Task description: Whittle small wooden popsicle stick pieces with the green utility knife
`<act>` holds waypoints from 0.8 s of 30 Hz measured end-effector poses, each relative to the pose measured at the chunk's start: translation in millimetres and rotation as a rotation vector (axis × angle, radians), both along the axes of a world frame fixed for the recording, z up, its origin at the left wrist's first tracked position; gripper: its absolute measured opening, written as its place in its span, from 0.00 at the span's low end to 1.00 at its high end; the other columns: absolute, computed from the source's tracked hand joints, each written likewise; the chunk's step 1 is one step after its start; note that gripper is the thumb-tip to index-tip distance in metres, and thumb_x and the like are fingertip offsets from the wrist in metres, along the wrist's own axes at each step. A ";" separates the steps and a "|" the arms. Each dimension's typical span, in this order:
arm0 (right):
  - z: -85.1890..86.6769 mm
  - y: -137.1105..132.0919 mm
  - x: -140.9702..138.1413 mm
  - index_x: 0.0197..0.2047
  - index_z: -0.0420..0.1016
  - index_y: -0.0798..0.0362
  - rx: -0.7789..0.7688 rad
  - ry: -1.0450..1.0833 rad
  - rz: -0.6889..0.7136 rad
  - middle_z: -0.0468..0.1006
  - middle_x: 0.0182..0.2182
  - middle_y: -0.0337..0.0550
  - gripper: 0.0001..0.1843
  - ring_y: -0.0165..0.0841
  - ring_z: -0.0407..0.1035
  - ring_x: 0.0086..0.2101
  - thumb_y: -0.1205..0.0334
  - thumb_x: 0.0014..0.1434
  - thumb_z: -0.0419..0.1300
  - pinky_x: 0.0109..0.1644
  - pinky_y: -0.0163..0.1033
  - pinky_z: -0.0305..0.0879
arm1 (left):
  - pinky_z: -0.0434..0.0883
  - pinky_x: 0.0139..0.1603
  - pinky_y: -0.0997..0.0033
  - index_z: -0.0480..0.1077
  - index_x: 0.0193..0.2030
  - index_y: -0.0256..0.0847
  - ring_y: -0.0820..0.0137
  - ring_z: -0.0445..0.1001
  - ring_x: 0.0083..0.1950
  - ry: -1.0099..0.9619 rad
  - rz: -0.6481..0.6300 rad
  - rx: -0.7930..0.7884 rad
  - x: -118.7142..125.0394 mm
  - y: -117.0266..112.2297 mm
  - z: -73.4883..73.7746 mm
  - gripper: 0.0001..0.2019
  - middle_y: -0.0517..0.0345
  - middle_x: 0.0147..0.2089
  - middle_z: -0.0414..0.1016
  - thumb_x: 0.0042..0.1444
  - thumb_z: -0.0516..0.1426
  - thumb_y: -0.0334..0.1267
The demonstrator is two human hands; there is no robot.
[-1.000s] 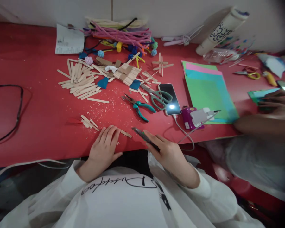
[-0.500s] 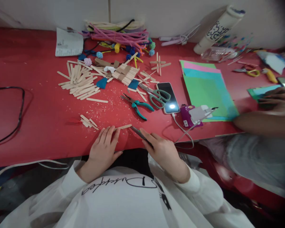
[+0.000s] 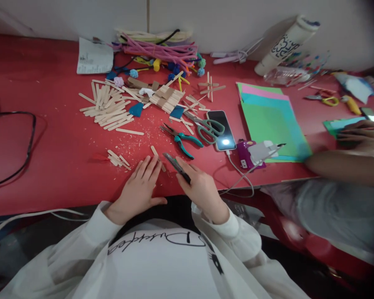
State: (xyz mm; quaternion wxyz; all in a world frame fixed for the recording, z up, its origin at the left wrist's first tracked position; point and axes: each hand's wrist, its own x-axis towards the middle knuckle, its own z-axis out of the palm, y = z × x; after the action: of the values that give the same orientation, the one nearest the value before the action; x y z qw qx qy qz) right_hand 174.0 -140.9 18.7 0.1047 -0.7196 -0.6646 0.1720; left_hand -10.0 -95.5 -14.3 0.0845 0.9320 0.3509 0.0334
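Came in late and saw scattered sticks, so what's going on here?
The person's right hand holds a dark cutter, its tip near a wooden stick. The left hand rests palm down on the red table, close by that stick; whether it presses on it is unclear. Pliers lie farther back.

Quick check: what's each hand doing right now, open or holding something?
Left hand: open, palm down, fingertips at a stick; how firmly it presses can't be told.
Right hand: closed, holding a cutter.
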 end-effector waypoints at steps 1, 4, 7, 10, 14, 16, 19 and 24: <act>0.8 -0.5 1.4 0.61 0.62 0.54 -0.004 0.003 -0.007 0.78 0.42 0.49 0.25 0.38 0.75 0.36 0.63 0.60 0.50 0.37 0.39 0.71 | 0.50 0.66 0.52 0.48 0.66 0.26 0.51 0.43 0.69 -0.004 -0.020 -0.011 -1.8 4.7 -0.1 0.52 0.37 0.69 0.45 0.41 0.60 0.61; 1.6 -0.9 4.1 0.61 0.61 0.56 -0.007 0.014 -0.024 0.77 0.45 0.51 0.25 0.39 0.75 0.38 0.64 0.60 0.51 0.39 0.41 0.72 | 0.50 0.65 0.50 0.49 0.66 0.32 0.49 0.41 0.69 0.001 -0.058 -0.042 -6.6 17.6 0.4 0.52 0.37 0.70 0.42 0.40 0.60 0.62; 2.1 1.1 3.6 0.62 0.61 0.54 -0.020 0.023 -0.009 0.76 0.47 0.50 0.25 0.38 0.75 0.39 0.65 0.61 0.51 0.40 0.41 0.72 | 0.52 0.64 0.48 0.52 0.66 0.40 0.47 0.42 0.69 0.009 -0.095 -0.067 -9.5 26.6 2.1 0.48 0.37 0.70 0.42 0.40 0.61 0.60; 4.2 5.0 0.9 0.61 0.61 0.50 -0.034 0.011 0.027 0.76 0.48 0.48 0.24 0.37 0.75 0.38 0.64 0.61 0.51 0.39 0.40 0.72 | 0.53 0.63 0.46 0.59 0.62 0.44 0.45 0.43 0.69 0.006 -0.126 -0.082 -10.3 30.2 3.7 0.43 0.36 0.70 0.42 0.40 0.61 0.61; 8.0 9.9 -2.2 0.62 0.61 0.47 -0.072 -0.029 0.057 0.78 0.43 0.45 0.24 0.36 0.75 0.34 0.63 0.62 0.50 0.35 0.39 0.71 | 0.54 0.62 0.44 0.59 0.63 0.44 0.44 0.43 0.68 -0.001 -0.116 -0.095 -9.7 29.6 3.5 0.44 0.34 0.69 0.42 0.39 0.60 0.62; 9.2 11.4 -2.6 0.62 0.61 0.47 -0.098 -0.055 0.064 0.79 0.41 0.45 0.24 0.36 0.75 0.33 0.64 0.61 0.50 0.34 0.38 0.70 | 0.55 0.61 0.44 0.57 0.63 0.45 0.44 0.44 0.68 -0.007 -0.109 -0.098 -9.6 29.1 2.7 0.45 0.34 0.69 0.43 0.39 0.61 0.62; 10.5 12.9 -2.7 0.61 0.62 0.47 -0.111 -0.084 0.080 0.79 0.40 0.46 0.24 0.36 0.75 0.33 0.64 0.61 0.50 0.33 0.38 0.69 | 0.55 0.62 0.45 0.57 0.63 0.45 0.45 0.44 0.68 -0.029 -0.116 -0.101 -10.1 29.0 1.3 0.44 0.34 0.69 0.43 0.40 0.60 0.62; 14.6 17.4 -2.8 0.62 0.61 0.48 -0.169 -0.141 0.110 0.79 0.36 0.46 0.25 0.37 0.75 0.31 0.63 0.62 0.49 0.32 0.38 0.68 | 0.53 0.63 0.46 0.57 0.64 0.47 0.47 0.42 0.69 -0.065 -0.115 -0.093 -11.0 29.4 -1.6 0.45 0.40 0.70 0.42 0.39 0.60 0.62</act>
State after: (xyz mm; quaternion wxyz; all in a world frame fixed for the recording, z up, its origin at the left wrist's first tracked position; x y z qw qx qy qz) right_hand 171.2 -123.4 33.3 -0.0127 -0.6984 -0.6921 0.1819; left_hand -20.9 -66.1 -15.9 0.1410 0.9440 0.2951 0.0423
